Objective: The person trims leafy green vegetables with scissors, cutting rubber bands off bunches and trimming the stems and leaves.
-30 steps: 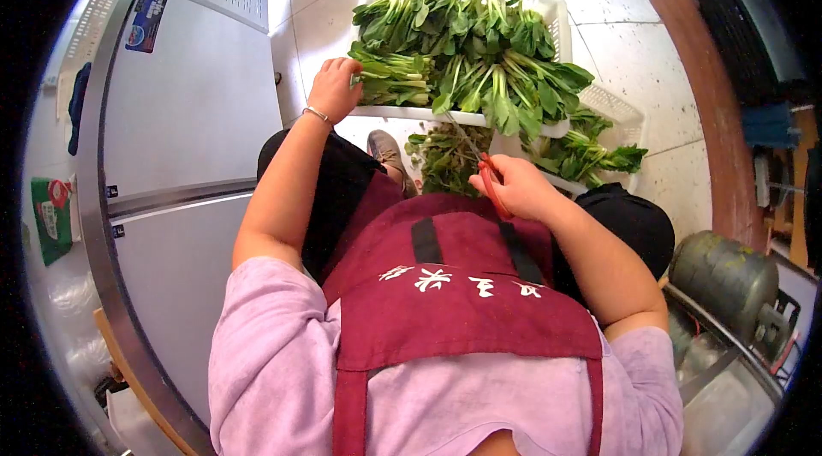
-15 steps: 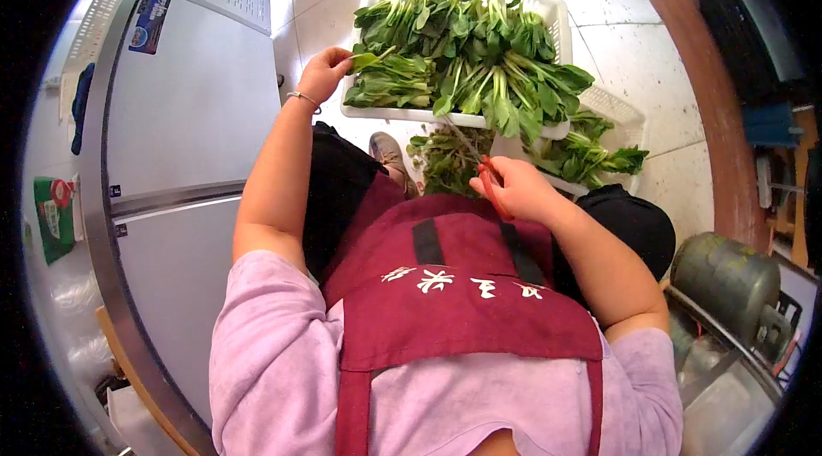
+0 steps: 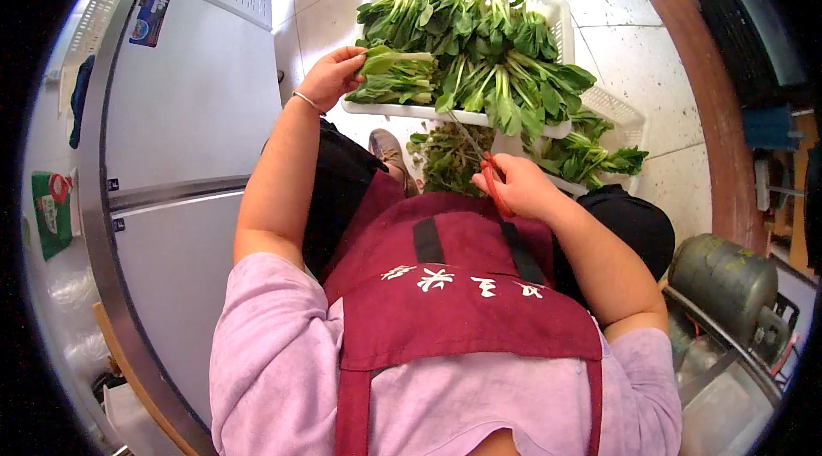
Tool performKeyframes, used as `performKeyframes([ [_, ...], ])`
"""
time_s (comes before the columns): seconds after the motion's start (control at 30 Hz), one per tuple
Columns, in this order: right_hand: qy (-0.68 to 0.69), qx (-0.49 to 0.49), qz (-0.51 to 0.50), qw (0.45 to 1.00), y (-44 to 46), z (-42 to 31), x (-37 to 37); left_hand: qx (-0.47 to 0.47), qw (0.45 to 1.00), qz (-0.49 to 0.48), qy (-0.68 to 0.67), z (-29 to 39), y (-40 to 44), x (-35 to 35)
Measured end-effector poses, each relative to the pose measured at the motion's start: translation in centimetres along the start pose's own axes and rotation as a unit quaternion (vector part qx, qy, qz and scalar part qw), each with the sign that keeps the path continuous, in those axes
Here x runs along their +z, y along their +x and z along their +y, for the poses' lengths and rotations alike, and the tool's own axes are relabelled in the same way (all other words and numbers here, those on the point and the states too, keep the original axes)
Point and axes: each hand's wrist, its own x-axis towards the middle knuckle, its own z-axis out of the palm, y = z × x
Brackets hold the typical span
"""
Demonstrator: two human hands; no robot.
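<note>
I've got left grip pinching a leafy stalk leaf-end, stem rightward over white basket, right grip clamped on red-handled scissors.

Mid-frame the scissors are red-handled, upper-centre leaves green, their basket white, the lower-centre apron maroon, white-lettered.

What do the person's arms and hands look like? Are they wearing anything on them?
The left sleeve and right sleeve are short, loose and pale purple, ending near the elbows. Below them the forearms are bare. A thin, silvery bracelet circles the wrist of the left hand; none shows by the right hand. Neither hand wears a glove.
</note>
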Motion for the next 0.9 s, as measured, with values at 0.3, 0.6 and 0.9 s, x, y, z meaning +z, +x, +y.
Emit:
performKeyframes([
  [0.3, -0.018, -0.005, -0.002, 1.0, 0.0, -0.2, -0.3, 0.009, 0.997, 0.046, 0.053, 1.1, 4.8, -1.6],
  [0.6, -0.019, -0.013, 0.018, 1.0, -0.4, -0.3, -0.3, 0.225, 0.74, 0.299, 0.558, 0.2, 7.1, 2.2],
  [0.9, 0.096, -0.132, 0.08, 0.983, -1.3, -1.5, -0.8, 0.097, 0.837, -0.059, 0.535, -3.0, 8.8, 18.8],
])
